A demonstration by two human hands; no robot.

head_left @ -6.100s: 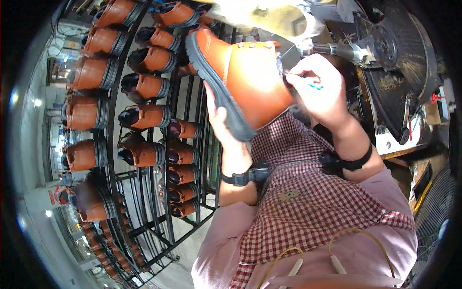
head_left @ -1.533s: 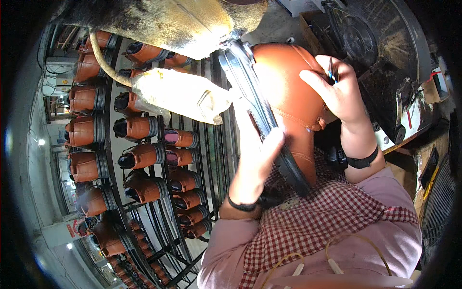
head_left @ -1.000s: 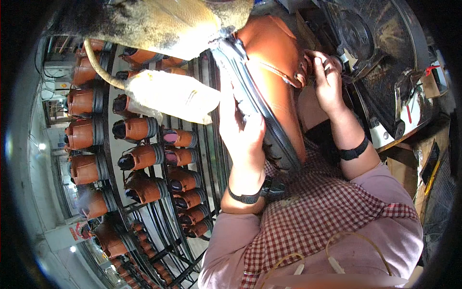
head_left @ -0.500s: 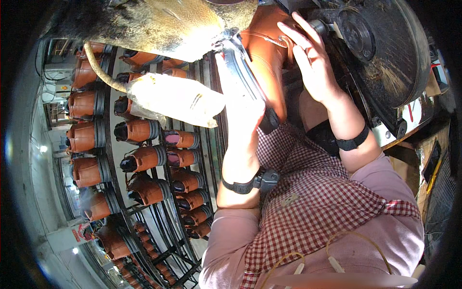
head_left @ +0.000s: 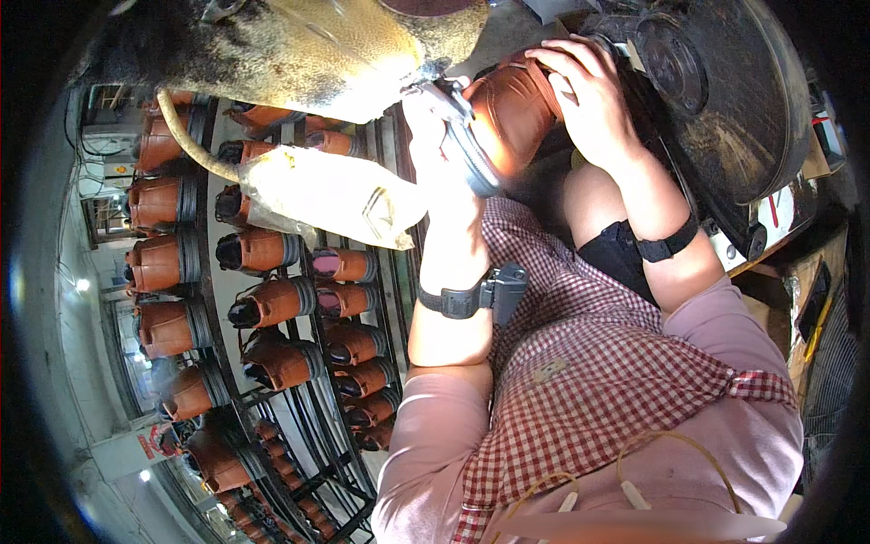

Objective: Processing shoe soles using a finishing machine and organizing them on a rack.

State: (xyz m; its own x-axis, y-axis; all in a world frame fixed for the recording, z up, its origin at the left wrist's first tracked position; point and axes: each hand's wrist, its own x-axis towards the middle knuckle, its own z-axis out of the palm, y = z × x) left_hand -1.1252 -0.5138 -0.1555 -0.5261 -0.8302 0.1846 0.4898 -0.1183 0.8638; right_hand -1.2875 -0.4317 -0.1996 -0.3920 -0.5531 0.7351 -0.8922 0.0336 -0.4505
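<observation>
A brown leather boot [head_left: 512, 113] with a dark ridged sole [head_left: 468, 154] is held in front of me, tilted, its sole toward the left. My left hand [head_left: 444, 136] grips it along the sole side, its fingers partly hidden and washed out by bright light. Over the far right part of the boot's upper lies my right hand [head_left: 594, 100], fingers bent round the leather. Just beyond the left hand is a machine housing [head_left: 353, 54], stained yellowish and black.
Racks on the left carry several similar brown boots [head_left: 272, 302]. A plastic-wrapped light on a bent stalk, a white wrapped piece [head_left: 326, 195], hangs beside my left forearm. A large black round machine part [head_left: 725, 100] stands close on the right, above a table edge [head_left: 761, 249].
The boot has turned and moved up, so it looks shorter from here. My right hand, loosely spread before, now bends its fingers over the upper. My left hand still holds the sole side.
</observation>
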